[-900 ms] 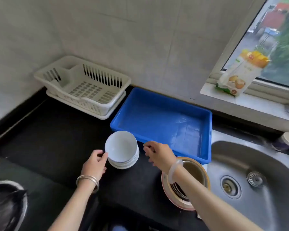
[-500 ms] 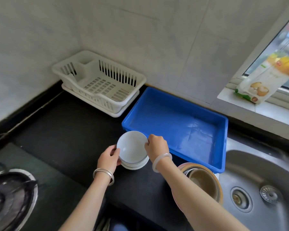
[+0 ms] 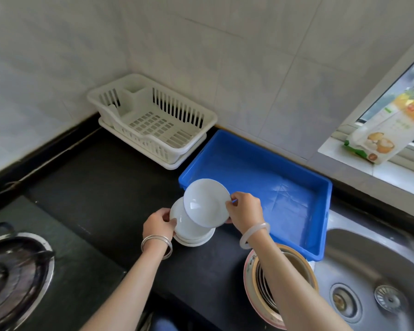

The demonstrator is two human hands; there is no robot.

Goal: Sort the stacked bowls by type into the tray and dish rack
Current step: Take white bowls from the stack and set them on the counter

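The right hand (image 3: 245, 209) pinches the tilted shallow white ceramic bowl (image 3: 206, 203) by its rim; the empty blue plastic tray (image 3: 325, 211) lies just beyond that grip, while the left hand (image 3: 158, 223) clasps the stack of white bowls (image 3: 191, 232) on the desk.

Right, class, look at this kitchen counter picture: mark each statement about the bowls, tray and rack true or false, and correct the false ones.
1. The right hand is lifting a white bowl off the stack of white bowls. True.
2. The blue tray already holds bowls. False: it is empty.
3. The dish rack sits left of the tray. True.
4. The left hand rests in the sink. False: it steadies the stack.
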